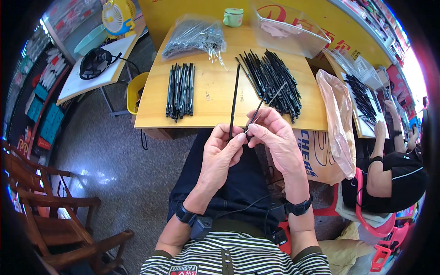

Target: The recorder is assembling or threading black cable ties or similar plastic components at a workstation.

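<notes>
My left hand (220,149) is closed, pinching a long thin black stick (235,96) that points up and away. My right hand (275,135) is closed beside it, with a thin dark rod (261,104) and a thinner silvery rod (277,94) rising from its fingers. The fingertips of both hands nearly meet in front of the table edge; small dark ends there are partly hidden. Beyond them on the wooden table lie a neat row of black sticks (180,91) at left and a looser pile of black sticks (275,80) at right.
On the table (211,114) are a clear bag of thin silvery pieces (195,39), a green cup (233,17) and a clear plastic bin (293,34). A plastic-lined paper bag (337,133) hangs at its right. Another person (385,178) sits at right; a wooden chair (68,206) stands left.
</notes>
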### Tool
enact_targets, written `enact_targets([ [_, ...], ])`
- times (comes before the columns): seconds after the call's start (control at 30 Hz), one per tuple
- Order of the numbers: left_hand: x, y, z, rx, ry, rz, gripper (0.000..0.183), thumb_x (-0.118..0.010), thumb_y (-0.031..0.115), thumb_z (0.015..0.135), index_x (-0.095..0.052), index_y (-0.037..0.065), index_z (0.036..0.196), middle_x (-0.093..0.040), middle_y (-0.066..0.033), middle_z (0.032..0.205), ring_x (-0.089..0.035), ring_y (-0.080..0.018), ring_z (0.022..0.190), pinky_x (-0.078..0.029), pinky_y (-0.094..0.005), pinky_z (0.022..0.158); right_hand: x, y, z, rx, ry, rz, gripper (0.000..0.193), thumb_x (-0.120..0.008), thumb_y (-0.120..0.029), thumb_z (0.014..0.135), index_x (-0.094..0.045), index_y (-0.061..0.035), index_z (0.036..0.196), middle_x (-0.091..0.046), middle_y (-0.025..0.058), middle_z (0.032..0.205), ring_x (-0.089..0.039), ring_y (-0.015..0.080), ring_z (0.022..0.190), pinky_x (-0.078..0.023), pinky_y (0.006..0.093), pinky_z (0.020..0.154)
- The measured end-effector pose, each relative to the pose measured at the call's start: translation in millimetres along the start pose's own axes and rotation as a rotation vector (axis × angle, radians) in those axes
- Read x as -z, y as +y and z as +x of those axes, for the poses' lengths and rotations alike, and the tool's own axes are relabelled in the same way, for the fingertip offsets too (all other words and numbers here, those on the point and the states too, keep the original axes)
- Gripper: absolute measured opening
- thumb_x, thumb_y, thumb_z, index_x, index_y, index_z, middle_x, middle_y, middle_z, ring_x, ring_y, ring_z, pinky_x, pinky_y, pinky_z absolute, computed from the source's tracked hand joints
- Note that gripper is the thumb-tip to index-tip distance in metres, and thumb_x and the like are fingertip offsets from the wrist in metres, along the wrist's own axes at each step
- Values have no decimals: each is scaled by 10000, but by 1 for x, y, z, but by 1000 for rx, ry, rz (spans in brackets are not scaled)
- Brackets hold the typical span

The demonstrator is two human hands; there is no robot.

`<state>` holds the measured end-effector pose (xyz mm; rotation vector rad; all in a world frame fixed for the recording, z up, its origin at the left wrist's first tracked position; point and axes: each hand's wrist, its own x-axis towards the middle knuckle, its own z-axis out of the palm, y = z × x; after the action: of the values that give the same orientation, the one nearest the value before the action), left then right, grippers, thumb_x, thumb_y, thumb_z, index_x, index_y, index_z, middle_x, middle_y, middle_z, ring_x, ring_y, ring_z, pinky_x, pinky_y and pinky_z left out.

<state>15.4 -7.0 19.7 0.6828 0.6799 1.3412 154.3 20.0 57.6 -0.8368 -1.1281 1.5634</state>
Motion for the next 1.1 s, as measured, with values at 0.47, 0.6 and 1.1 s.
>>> enact_targets([
  [0.47, 4, -6, 3, 13, 53, 73, 95, -602, 122, 873, -597, 54, 939, -581, 35, 752, -388, 14, 520, -240, -133, 431, -2, 17, 4, 64, 87, -105, 111, -594, -76, 865, -507, -14, 895, -549, 19, 791, -522, 62, 688, -450, 193, 629],
  [0.6, 6, -8, 5, 7, 65, 81, 113, -593, 127, 880, -598, 47, 959, -588, 30, 762, -386, 13, 521, -244, -133, 435, -4, 23, 7, 41, 141, -137, 106, -593, -57, 858, -514, -16, 918, -554, 23, 835, -517, 58, 690, -440, 182, 618],
  [1.1, 128, 76, 69, -581, 580, 1198, 240, -515, 55, 888, -555, -33, 1107, -576, -118, 944, -557, -220, 870, -438, -307, 797, 38, 18, 23, 202, 432, -796, 192, -641, -104, 803, -592, 5, 953, -592, 59, 829, -543, 120, 689, -457, 274, 645],
])
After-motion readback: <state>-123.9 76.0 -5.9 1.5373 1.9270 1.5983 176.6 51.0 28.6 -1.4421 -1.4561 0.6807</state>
